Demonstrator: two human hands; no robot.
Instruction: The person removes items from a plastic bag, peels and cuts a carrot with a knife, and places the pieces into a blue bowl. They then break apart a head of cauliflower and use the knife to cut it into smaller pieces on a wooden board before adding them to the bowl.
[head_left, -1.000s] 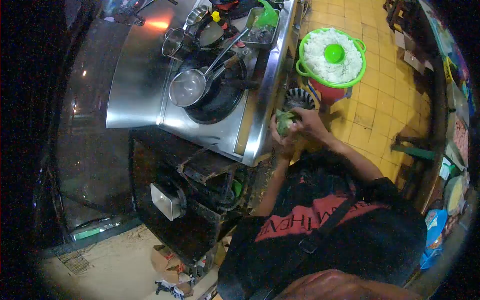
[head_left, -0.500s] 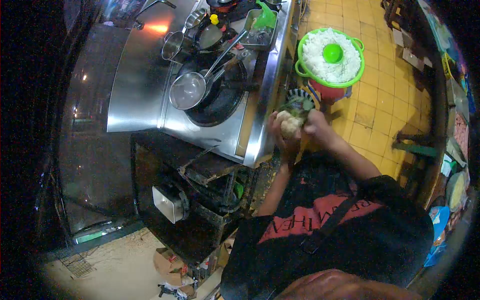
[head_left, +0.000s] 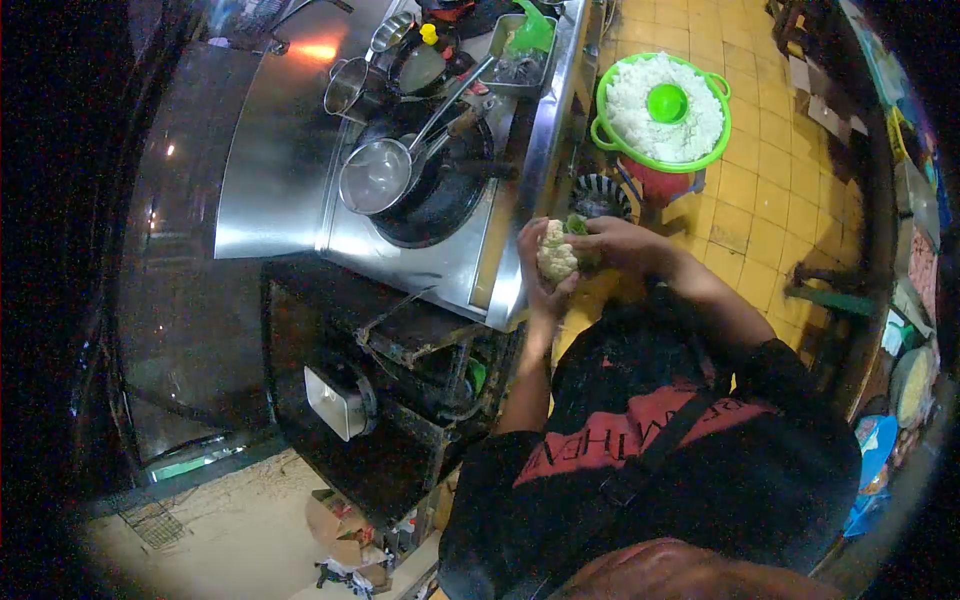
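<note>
A pale cauliflower (head_left: 557,254) with green leaves (head_left: 576,226) on its right side is held in front of my body, beside the counter edge. My left hand (head_left: 537,285) wraps round the head from the left and below. On the other side, my right hand (head_left: 618,245) has its fingers closed at the leafy side of the cauliflower; the fingertips are partly hidden behind it. Just beyond both hands, low down, is a dark bowl-like container with a striped rim (head_left: 603,190).
A green basin of white rice (head_left: 645,130) holding a green bowl (head_left: 667,103) stands on a red support. On the steel counter (head_left: 425,270), a wok (head_left: 425,225) sits under a strainer (head_left: 375,177). Pots and a tray (head_left: 522,68) stand farther back.
The cauliflower has moved slightly left and nearer my body, and has turned. My right hand has shifted left, from above the leaves to the cauliflower's side.
</note>
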